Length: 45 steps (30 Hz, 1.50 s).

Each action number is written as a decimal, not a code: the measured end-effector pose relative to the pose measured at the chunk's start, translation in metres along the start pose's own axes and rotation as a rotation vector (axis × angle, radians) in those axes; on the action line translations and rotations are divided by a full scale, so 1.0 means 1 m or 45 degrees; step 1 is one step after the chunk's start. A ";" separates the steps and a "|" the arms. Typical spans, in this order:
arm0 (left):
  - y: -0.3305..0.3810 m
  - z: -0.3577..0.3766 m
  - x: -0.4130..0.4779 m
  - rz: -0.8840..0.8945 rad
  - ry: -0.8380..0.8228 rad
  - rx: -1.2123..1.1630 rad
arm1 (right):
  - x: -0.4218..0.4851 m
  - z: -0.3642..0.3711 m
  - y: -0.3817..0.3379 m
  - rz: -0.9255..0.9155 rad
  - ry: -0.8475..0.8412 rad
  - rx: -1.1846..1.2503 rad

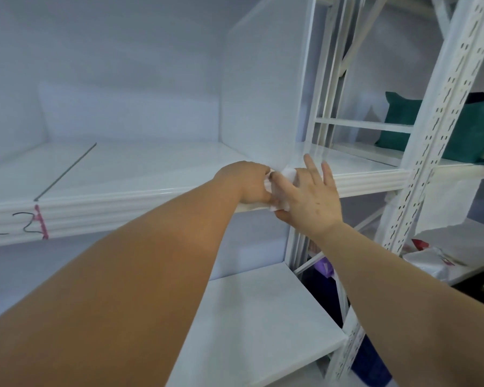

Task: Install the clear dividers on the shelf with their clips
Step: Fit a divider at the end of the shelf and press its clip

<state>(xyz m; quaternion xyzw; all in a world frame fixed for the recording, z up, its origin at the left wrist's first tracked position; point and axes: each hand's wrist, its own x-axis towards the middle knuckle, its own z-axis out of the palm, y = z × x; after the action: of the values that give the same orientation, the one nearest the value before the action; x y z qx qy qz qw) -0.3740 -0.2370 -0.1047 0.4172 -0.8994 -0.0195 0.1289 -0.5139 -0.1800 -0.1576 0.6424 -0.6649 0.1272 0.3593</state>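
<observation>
The white shelf [140,174] carries the work at its front edge, toward the right-hand post. A clear divider [266,93] stands upright there, running from front to back, and its lower front corner meets the edge exactly where both hands are. It probably needs steadying there until its fastening bites.

The left hand [249,182] is curled at the foot of the panel, fingers pinching the white clip [287,174], which seems to straddle the shelf's front lip. The right hand [310,196] lies over the clip with its fingers straight and spread, and its thumb is tucked beneath the lip. That looks like a squeeze to seat the clip.

Further left, a dark line [67,171] crosses the shelf to a pink mark [41,222] on the front edge, likely the next divider's place.
</observation>
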 end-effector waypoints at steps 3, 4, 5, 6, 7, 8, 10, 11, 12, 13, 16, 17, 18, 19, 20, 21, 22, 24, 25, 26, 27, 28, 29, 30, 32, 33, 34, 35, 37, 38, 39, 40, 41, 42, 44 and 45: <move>0.002 0.003 0.003 -0.062 -0.034 0.123 | 0.002 0.002 0.007 -0.017 -0.053 -0.062; 0.002 0.005 0.003 -0.098 -0.049 0.155 | 0.004 0.002 0.008 -0.027 -0.074 -0.076; 0.002 0.005 0.004 -0.125 -0.054 0.177 | 0.005 0.003 0.008 -0.035 -0.090 -0.088; 0.002 0.006 0.006 -0.135 -0.053 0.189 | 0.006 0.005 0.009 -0.042 -0.100 -0.096; 0.001 0.006 0.007 -0.134 -0.052 0.198 | 0.008 0.006 0.010 -0.050 -0.106 -0.097; 0.000 0.007 0.007 -0.128 -0.054 0.205 | 0.009 0.008 0.011 -0.059 -0.114 -0.100; 0.001 0.006 0.006 -0.117 -0.055 0.212 | 0.009 0.009 0.017 -0.070 -0.134 -0.132; 0.001 0.006 0.007 -0.113 -0.057 0.219 | 0.010 0.010 0.020 -0.066 -0.139 -0.154; 0.000 0.006 0.007 -0.112 -0.057 0.228 | 0.011 0.010 0.023 -0.059 -0.140 -0.173; 0.000 0.006 0.007 -0.112 -0.055 0.235 | 0.011 0.011 0.027 -0.054 -0.146 -0.185; -0.002 0.009 0.009 -0.109 -0.037 0.247 | 0.012 0.014 0.032 -0.064 -0.157 -0.196; -0.003 0.009 0.010 -0.104 -0.031 0.253 | 0.012 0.015 0.033 -0.069 -0.158 -0.212; -0.003 0.010 0.011 -0.100 -0.029 0.259 | 0.013 0.017 0.035 -0.075 -0.153 -0.223; -0.004 0.010 0.012 -0.096 -0.029 0.265 | 0.013 0.018 0.037 -0.076 -0.153 -0.224; -0.004 0.010 0.012 -0.092 -0.032 0.270 | 0.014 0.019 0.038 -0.075 -0.151 -0.223; -0.005 0.010 0.012 -0.089 -0.029 0.274 | 0.014 0.019 0.041 -0.075 -0.151 -0.226; -0.004 0.010 0.012 -0.087 -0.027 0.280 | 0.014 0.021 0.043 -0.080 -0.145 -0.230; -0.005 0.010 0.012 -0.078 -0.012 0.288 | 0.016 0.022 0.046 -0.091 -0.125 -0.221; -0.004 0.010 0.013 -0.070 0.000 0.291 | 0.016 0.022 0.049 -0.090 -0.111 -0.214; -0.004 0.009 0.013 -0.064 0.008 0.293 | 0.016 0.022 0.049 -0.088 -0.112 -0.212; -0.004 0.011 0.013 -0.061 0.011 0.291 | 0.014 0.024 0.051 -0.085 -0.118 -0.216; -0.004 0.010 0.014 -0.059 0.019 0.290 | 0.015 0.025 0.052 -0.092 -0.102 -0.223; -0.004 0.013 0.014 -0.062 0.014 0.291 | 0.013 0.028 0.054 -0.093 -0.081 -0.227; -0.004 0.012 0.015 -0.064 0.025 0.290 | 0.015 0.028 0.055 -0.088 -0.040 -0.224; -0.004 0.013 0.014 -0.069 0.023 0.272 | 0.012 0.028 0.054 -0.066 -0.001 -0.166; -0.003 0.012 0.014 -0.070 0.023 0.267 | 0.010 0.028 0.053 -0.067 0.009 -0.127; -0.002 0.011 0.013 -0.071 0.022 0.263 | 0.009 0.027 0.052 -0.068 0.027 -0.091; -0.001 0.009 0.012 -0.070 0.017 0.263 | 0.007 0.028 0.051 -0.066 0.044 -0.060; 0.001 0.008 0.010 -0.075 0.013 0.257 | 0.005 0.031 0.051 -0.056 0.080 -0.007; 0.002 0.008 0.010 -0.075 0.017 0.259 | 0.002 0.034 0.052 -0.041 0.106 0.016; 0.001 0.009 0.009 -0.079 0.018 0.262 | 0.000 0.038 0.051 -0.036 0.121 0.042; 0.002 0.009 0.010 -0.076 0.018 0.262 | -0.005 0.041 0.052 -0.040 0.124 0.071; 0.002 0.009 0.010 -0.075 0.016 0.264 | -0.010 0.043 0.052 -0.035 0.113 0.124; 0.002 0.009 0.009 -0.076 0.018 0.269 | -0.016 0.044 0.052 0.008 0.099 0.221; 0.003 0.009 0.008 -0.072 0.015 0.282 | -0.026 0.043 0.054 0.211 0.086 0.493; 0.003 0.009 0.008 -0.073 0.011 0.287 | -0.028 0.043 0.056 0.315 0.109 0.602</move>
<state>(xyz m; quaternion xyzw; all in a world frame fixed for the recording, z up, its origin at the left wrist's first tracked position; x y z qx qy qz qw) -0.3829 -0.2418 -0.1110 0.4546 -0.8831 0.0799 0.0842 -0.5827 -0.1775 -0.1898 0.6164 -0.6744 0.3491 0.2086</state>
